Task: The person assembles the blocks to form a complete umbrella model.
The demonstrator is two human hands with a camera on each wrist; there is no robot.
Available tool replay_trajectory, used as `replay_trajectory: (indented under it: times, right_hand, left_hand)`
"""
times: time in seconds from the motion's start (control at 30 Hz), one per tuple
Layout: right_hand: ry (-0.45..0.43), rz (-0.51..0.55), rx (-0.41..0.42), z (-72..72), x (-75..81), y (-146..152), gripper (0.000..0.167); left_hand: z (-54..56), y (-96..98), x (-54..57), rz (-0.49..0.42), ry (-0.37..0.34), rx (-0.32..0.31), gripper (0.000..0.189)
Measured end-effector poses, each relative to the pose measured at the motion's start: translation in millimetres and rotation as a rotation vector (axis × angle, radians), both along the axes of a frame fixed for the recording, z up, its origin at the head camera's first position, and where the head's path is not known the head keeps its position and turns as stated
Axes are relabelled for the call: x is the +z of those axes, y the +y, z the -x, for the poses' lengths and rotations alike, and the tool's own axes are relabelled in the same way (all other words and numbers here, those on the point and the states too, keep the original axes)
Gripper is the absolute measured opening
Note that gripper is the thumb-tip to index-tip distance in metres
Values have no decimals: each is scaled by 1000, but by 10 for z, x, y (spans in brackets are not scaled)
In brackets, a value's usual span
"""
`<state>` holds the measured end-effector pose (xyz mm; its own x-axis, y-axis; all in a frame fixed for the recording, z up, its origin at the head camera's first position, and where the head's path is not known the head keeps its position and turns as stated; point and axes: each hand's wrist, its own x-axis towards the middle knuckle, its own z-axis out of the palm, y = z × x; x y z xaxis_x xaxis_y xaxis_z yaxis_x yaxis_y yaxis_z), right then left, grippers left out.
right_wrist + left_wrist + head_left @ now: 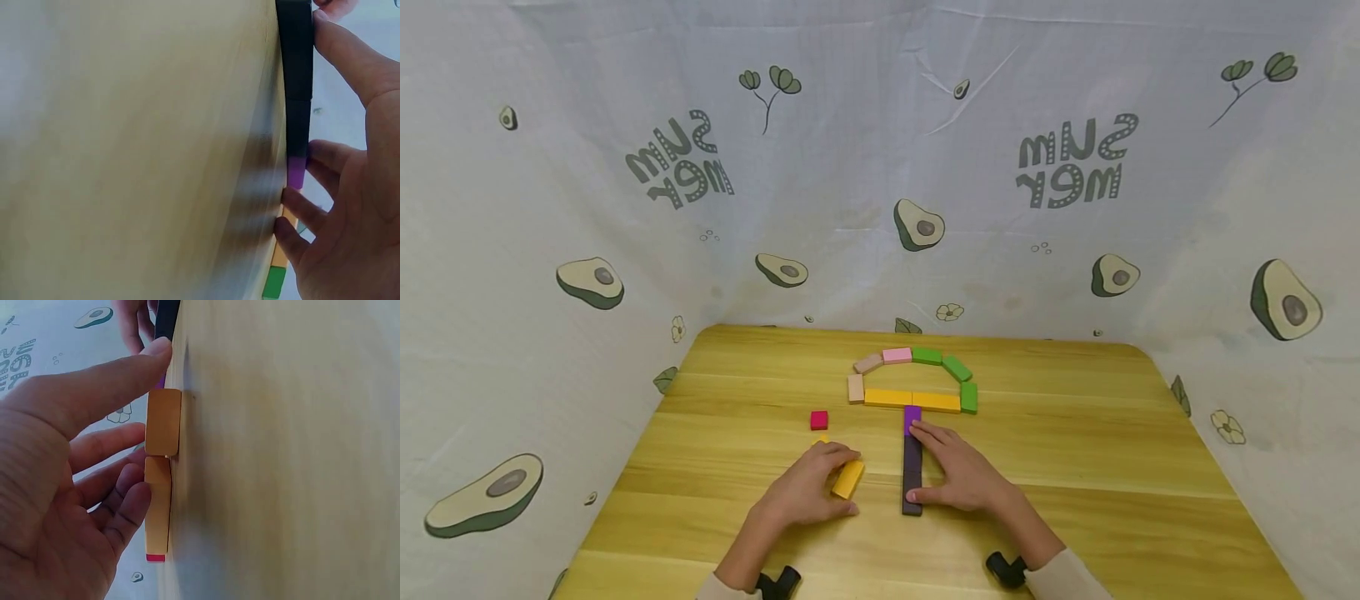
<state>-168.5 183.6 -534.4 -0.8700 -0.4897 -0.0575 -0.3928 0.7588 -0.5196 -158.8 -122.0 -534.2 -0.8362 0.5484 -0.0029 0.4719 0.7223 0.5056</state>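
My left hand [807, 485] is beside a loose yellow block [848, 479], fingertips right at its far side and the thumb apart from it. In the left wrist view that yellow block [164, 422] lies in front of another yellow block [158, 512]. A straight column of a purple block [912, 419] and black blocks [912, 467] lies on the table. On this column rests my right hand [964, 471], with a fingertip at the purple block and the thumb at the lower black block [295, 50].
Above the column, two yellow blocks [889, 397] lie end to end, under an arch of beige [856, 388], pink [897, 356] and green blocks [927, 357]. A red block [819, 420] lies left of it on the wooden table [1075, 450]. Printed cloth [850, 183] surrounds the table.
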Motion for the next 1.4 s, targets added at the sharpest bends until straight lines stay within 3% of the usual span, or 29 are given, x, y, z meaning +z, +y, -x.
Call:
replay_trajectory:
  times: [0.13, 0.33, 0.6, 0.73, 0.87, 1.17, 1.4]
  right_hand:
    - [-2, 8, 2, 3, -4, 1, 103]
    - [-9, 8, 1, 2, -11, -1, 103]
    - [-12, 12, -2, 2, -5, 0, 103]
    - [-15, 14, -1, 1, -16, 3, 103]
    - [-11, 16, -1, 3, -25, 6, 103]
    - [-13, 17, -7, 3, -24, 8, 103]
    - [-7, 26, -4, 7, -38, 18, 103]
  left_hand:
    - [-7, 42, -5, 4, 34, -2, 65]
    - [-62, 110, 37, -22, 22, -18, 59]
    - [-110, 196, 32, 12, 69, 80, 58]
    - [-134, 223, 36, 31, 90, 101, 54]
    - [-134, 228, 38, -10, 55, 99, 48]
    - [-155, 232, 68, -192, -65, 66, 45]
    - [-223, 288, 89, -241, -141, 27, 43]
